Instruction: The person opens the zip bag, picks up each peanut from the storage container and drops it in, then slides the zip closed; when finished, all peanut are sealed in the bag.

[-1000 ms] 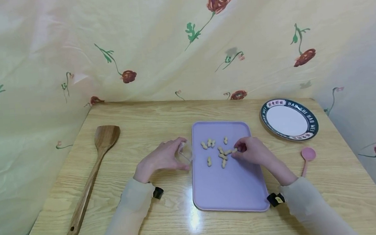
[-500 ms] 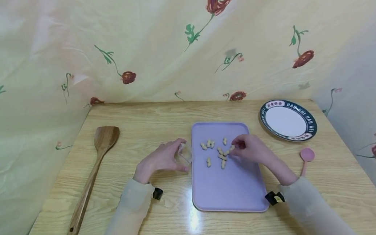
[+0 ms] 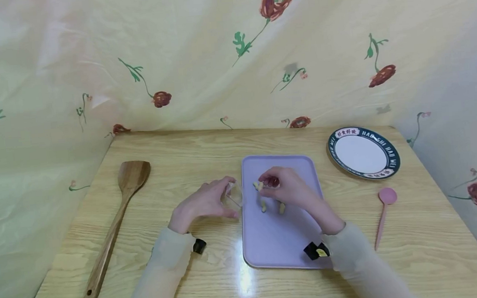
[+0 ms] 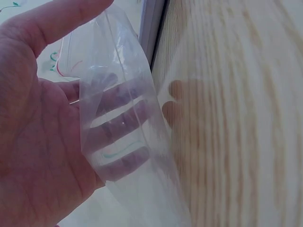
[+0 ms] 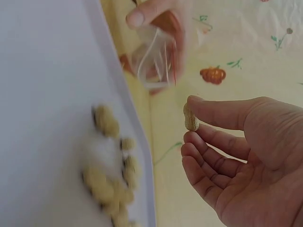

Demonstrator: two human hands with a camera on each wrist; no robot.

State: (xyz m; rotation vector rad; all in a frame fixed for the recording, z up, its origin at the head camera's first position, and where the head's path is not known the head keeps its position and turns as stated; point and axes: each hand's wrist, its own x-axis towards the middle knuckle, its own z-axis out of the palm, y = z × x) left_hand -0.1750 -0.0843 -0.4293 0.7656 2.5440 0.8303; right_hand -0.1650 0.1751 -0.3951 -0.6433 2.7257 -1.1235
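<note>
Between the thumb and fingertips of my right hand [image 3: 289,189] is a single peanut [image 5: 191,117] in its shell, held above the left half of a purple tray [image 3: 280,238]. Other unshelled peanuts [image 5: 106,122] lie scattered on the tray; in the head view the right hand covers some of them. My left hand [image 3: 205,201] holds a clear plastic zip bag [image 4: 123,99] beside the tray's left edge, its thumb and fingers spread about the bag's mouth. In the right wrist view a red line runs along the bag's edge.
A long wooden spatula [image 3: 113,227] lies on the left of the wooden table [image 3: 181,284]. At the back right stands a white plate [image 3: 362,153] with a dark green lettered rim, and a pink spoon [image 3: 387,196] lies in front of it. Flowered cloth hangs behind.
My right hand has lifted the peanut and carried it left across the tray, toward the bag. More of the pink spoon shows now. The left hand stays in place with the bag.
</note>
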